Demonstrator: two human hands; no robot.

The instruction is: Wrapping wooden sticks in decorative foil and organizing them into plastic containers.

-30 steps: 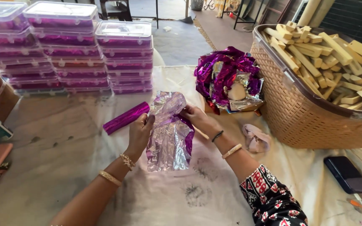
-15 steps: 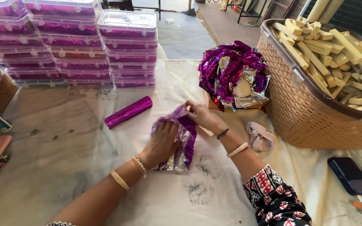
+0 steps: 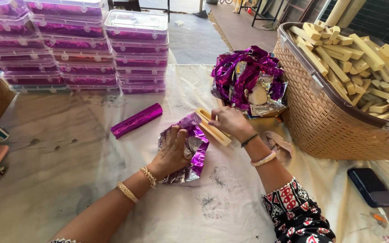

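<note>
Both hands work on the desk (image 3: 68, 189): left hand (image 3: 173, 148) pins the crinkly, tear-prone purple foil sheet (image 3: 190, 146) flat, right hand (image 3: 228, 122) pinches the light, stiff wooden block (image 3: 212, 128), best gripped along its sides.

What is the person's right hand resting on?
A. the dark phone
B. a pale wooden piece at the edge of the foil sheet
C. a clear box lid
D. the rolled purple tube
B: the right hand lies on the wooden piece beside the foil sheet, which the left hand presses flat; the tube, phone and boxes lie apart from it.
</note>
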